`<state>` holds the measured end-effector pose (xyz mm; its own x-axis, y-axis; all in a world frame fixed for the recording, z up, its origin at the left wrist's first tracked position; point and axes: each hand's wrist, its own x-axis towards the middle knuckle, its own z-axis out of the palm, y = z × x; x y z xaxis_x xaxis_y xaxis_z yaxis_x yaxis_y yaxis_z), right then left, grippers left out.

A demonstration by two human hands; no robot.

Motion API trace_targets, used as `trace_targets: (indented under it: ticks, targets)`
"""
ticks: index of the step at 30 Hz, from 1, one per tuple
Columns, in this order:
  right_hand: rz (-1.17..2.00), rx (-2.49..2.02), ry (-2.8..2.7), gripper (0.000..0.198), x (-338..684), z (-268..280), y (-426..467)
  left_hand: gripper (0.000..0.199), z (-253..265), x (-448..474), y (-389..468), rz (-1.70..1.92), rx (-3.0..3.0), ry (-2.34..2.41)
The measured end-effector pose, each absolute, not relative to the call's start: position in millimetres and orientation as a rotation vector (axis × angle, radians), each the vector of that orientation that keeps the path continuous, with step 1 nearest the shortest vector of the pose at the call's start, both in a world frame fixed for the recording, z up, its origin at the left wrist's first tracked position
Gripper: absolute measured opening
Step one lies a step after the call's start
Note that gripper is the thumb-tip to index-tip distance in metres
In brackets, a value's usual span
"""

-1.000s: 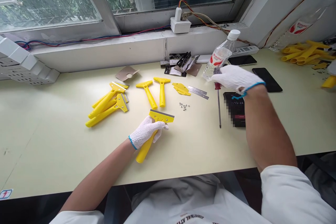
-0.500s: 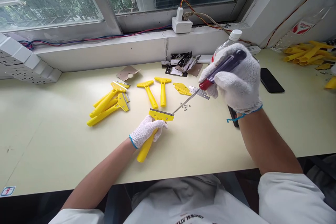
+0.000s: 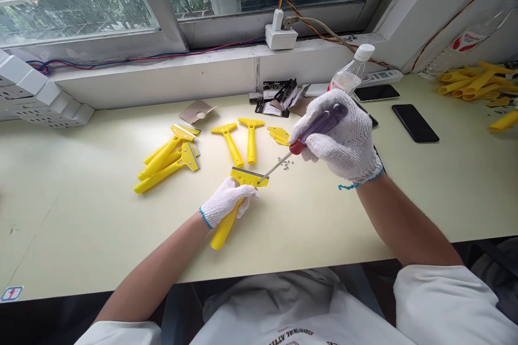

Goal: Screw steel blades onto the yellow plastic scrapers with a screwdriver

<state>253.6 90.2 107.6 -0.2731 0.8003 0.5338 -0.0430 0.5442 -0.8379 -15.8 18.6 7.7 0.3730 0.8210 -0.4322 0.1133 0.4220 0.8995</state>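
My left hand (image 3: pixel 230 198), in a white knitted glove, is closed around the neck of a yellow scraper (image 3: pixel 225 229) whose blade edge faces away from me. In my gloved right hand (image 3: pixel 340 137) is a screwdriver (image 3: pixel 319 128) with a clear purple and red handle. Its tip meets the right-hand screw spot on the scraper's head. Small screws and nuts (image 3: pixel 285 164) lie just beyond the shaft. Farther back are two yellow scraper handles (image 3: pixel 251 143) and some yellow cover plates (image 3: pixel 278 135), partly hidden behind my right hand.
Several scrapers with blades (image 3: pixel 165 161) are piled at the left. Torn black packaging (image 3: pixel 279 98) and a cardboard piece (image 3: pixel 197 111) lie near the sill. A water bottle (image 3: pixel 348 76), phones (image 3: pixel 415 123) and more yellow handles (image 3: pixel 471 83) occupy the right side.
My right hand has moved left and slightly down, bringing the screwdriver tip from the scraper head's upper edge onto the screw spot. My left hand and the scraper have stayed almost still.
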Motion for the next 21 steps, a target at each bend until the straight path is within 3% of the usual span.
trace_targets:
  ticks: [7,11,16,21]
  targets:
    - [0.585,-0.637,-1.886,0.021,256.2,125.1,78.2,0.026,-2.6,-18.7,21.8,0.624,1.006,1.078]
    - [0.290,-0.857,-2.004,0.010,256.8,137.3,72.1,0.028,-10.0,-18.3,23.7,0.659,0.993,1.081]
    - [-0.025,-1.309,-2.189,0.045,265.1,147.3,66.0,0.027,-14.8,-16.8,24.3,0.672,0.988,1.133]
    - [-0.035,-1.184,-2.397,0.040,270.9,152.3,60.1,0.026,-11.7,-14.5,24.1,0.677,0.968,1.180]
